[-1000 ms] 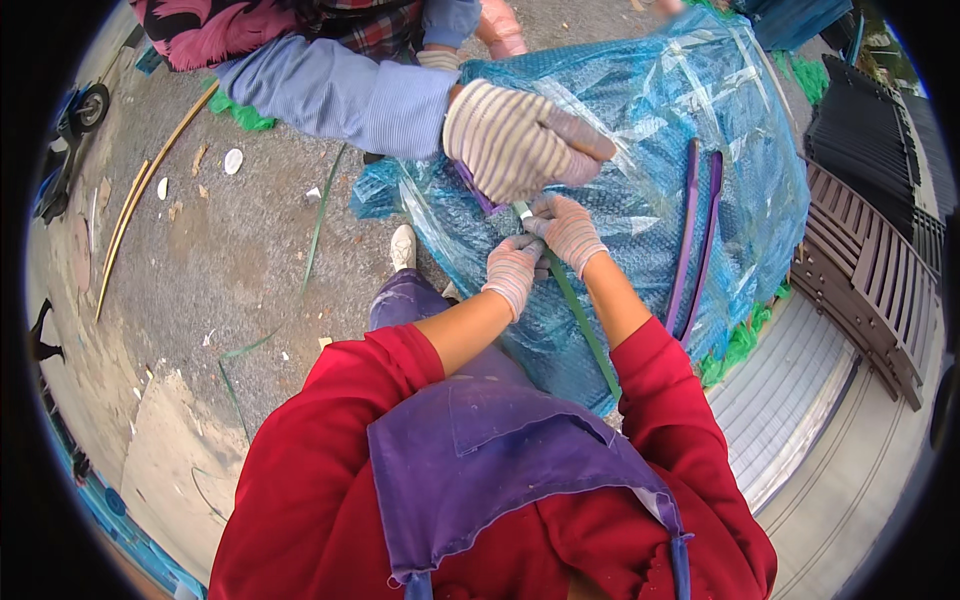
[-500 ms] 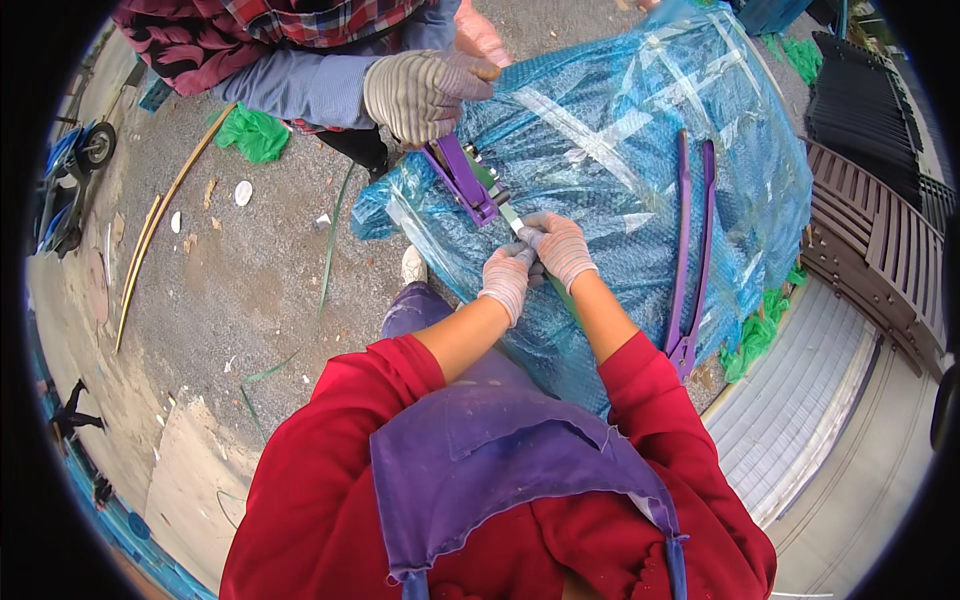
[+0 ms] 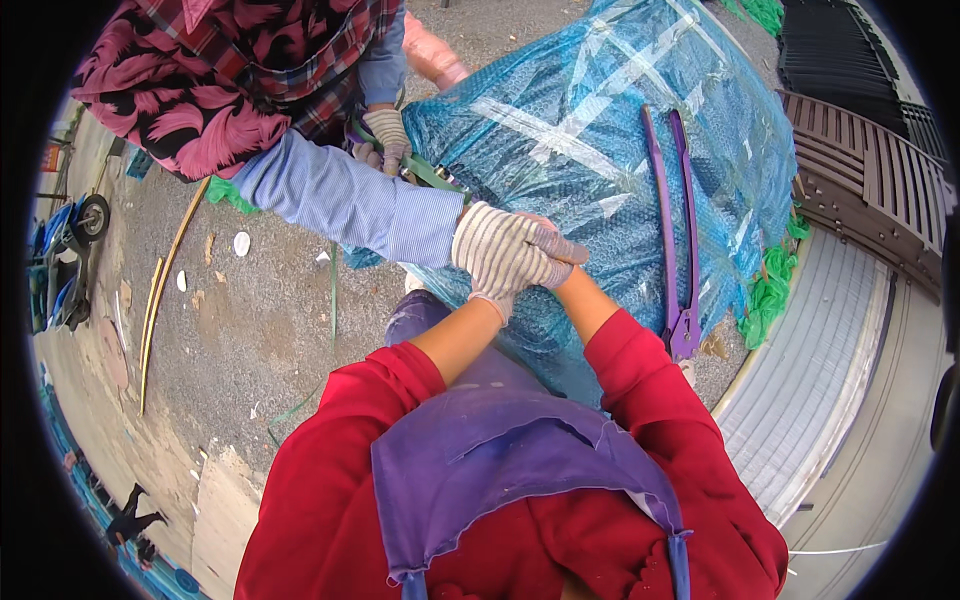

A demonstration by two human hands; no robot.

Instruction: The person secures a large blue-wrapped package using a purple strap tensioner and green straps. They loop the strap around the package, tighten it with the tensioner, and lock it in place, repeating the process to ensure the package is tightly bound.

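Note:
A co-worker's striped gloved hand [image 3: 505, 248] lies over both of my hands above a bundle in blue bubble wrap [image 3: 600, 190]. Only the cuff and lower edge of my left hand [image 3: 497, 306] show beneath it. A pinkish strip of my right hand [image 3: 541, 221] appears behind the co-worker's fingers. My own fingers, and whatever may be in them, are hidden. Farther off, the co-worker's other gloved hand [image 3: 388, 135] is at a strapping tool [image 3: 436, 176], of which green and metal parts show. A purple long-handled tool [image 3: 681, 240] rests on the wrap to the right.
Brown slatted panels [image 3: 860, 190] and a pale ribbed sheet [image 3: 815, 340] are at the right. Green plastic [image 3: 768, 295] lies by the bundle. Long thin strips [image 3: 168, 285] and scraps lie on the ground at left, with a wheeled vehicle [image 3: 75, 240] beyond.
The co-worker has leaned in and brought a gloved hand down over my hands, hiding the strap end I was pinching. The purple strapping tool is now mostly covered by the co-worker's arm.

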